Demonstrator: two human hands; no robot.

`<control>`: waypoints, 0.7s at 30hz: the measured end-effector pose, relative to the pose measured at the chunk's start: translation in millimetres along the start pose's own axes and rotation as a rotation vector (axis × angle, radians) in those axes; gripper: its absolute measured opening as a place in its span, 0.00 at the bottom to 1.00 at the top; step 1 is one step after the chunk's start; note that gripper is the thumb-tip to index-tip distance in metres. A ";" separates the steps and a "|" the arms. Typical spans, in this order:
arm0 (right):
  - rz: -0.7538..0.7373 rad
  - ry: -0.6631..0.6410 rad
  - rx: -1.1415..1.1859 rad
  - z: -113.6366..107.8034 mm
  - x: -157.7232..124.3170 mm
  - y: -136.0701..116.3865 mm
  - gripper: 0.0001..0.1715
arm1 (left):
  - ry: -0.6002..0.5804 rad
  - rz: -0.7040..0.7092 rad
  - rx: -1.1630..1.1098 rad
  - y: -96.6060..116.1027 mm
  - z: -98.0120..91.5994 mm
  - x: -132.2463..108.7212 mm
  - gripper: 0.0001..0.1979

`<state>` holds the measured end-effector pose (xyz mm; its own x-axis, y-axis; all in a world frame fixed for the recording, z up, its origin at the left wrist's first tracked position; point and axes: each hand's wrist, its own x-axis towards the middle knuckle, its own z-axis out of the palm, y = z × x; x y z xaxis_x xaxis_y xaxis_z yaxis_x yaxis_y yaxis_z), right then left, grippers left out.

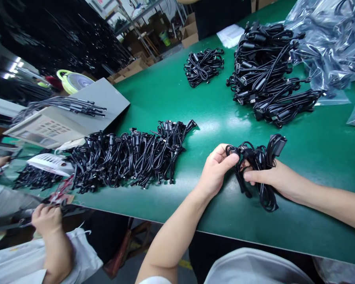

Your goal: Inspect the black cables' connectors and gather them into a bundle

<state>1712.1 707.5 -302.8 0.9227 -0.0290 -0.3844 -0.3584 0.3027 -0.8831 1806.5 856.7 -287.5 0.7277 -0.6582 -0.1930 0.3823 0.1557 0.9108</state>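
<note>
Black cables (258,157) were over the green table (154,98), near its front edge; the left hand (214,167) pinched one end between thumb and fingers; the right hand (276,177) clasped the thicker part; a cable row (127,157) lay leftward.

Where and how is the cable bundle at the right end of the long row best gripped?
Probably by the middle strands of the end bundle, coming from the right. That side borders the green table, while the rest of the row crowds its left; its connector end juts toward the upper right, so a grip below it looks surer.
</note>
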 end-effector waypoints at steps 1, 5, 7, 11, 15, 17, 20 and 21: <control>-0.004 0.007 -0.002 -0.5 0.1 0.7 0.14 | -0.015 0.005 0.007 -0.1 -0.4 0.0 0.16; -0.023 0.020 -0.011 -2.3 0.1 2.7 0.14 | -0.079 0.003 0.026 -1.5 -2.4 -0.7 0.14; -0.020 -0.004 -0.024 -2.2 -0.1 2.0 0.14 | -0.088 -0.011 0.023 -1.5 -3.7 -0.6 0.14; -0.002 -0.008 -0.031 -0.7 -0.7 -1.4 0.15 | -0.120 -0.030 -0.004 0.6 -5.9 1.1 0.15; 0.000 0.000 -0.005 -1.2 -2.1 -2.2 0.15 | -0.134 -0.026 0.012 2.6 -7.4 3.1 0.14; -0.005 -0.010 -0.006 -2.3 -2.6 -1.2 0.15 | -0.120 -0.028 0.018 3.0 -8.0 3.4 0.14; -0.009 -0.018 -0.007 -3.0 -1.9 -0.3 0.15 | -0.128 -0.036 -0.004 3.0 -8.3 3.2 0.16; -0.010 -0.013 -0.005 -2.6 -1.3 -0.4 0.15 | -0.137 -0.034 -0.007 2.8 -8.0 2.9 0.17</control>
<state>1710.7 705.0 -302.6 0.9279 -0.0191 -0.3724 -0.3502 0.2979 -0.8880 1814.2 861.2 -288.5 0.6297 -0.7576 -0.1719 0.4098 0.1360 0.9020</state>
